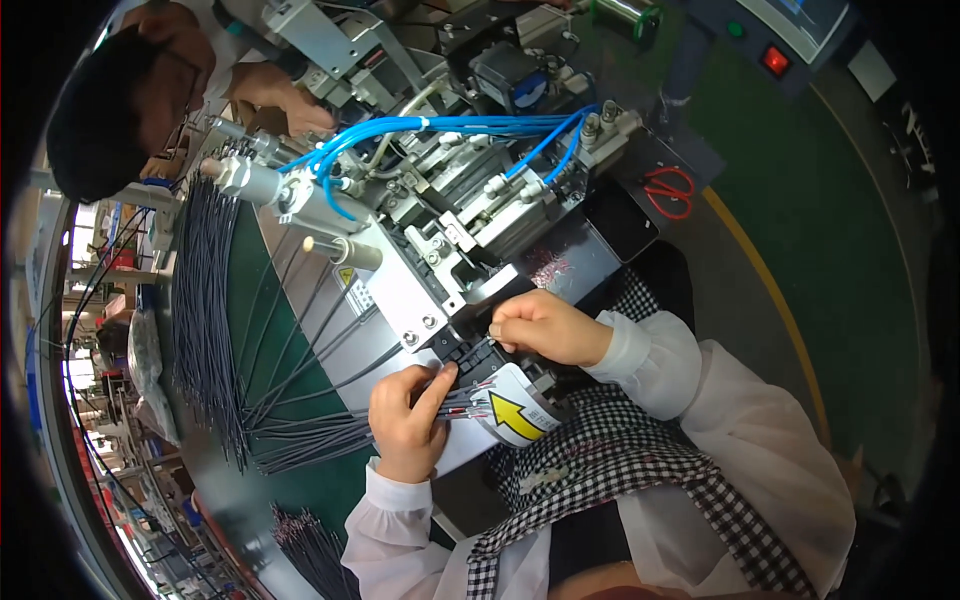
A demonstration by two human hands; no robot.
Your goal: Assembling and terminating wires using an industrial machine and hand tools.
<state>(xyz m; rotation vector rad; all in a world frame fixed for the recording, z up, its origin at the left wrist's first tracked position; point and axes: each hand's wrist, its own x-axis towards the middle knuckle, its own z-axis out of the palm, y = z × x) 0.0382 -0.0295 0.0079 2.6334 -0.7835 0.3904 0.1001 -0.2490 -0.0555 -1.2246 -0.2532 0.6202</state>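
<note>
The dark cables (320, 437) stretch across the green tabletop (235, 500) to my left hand (405, 425), which curls around some, stripped ends poking out beyond it. My right hand (548, 328) bunches its fingertips at the black fixture (468, 356); whether they grip anything, I cannot tell. Blue tubes (440, 124) arch behind.

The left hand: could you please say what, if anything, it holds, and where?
The left hand appears to hold dark cables near their exposed wire ends.
</note>
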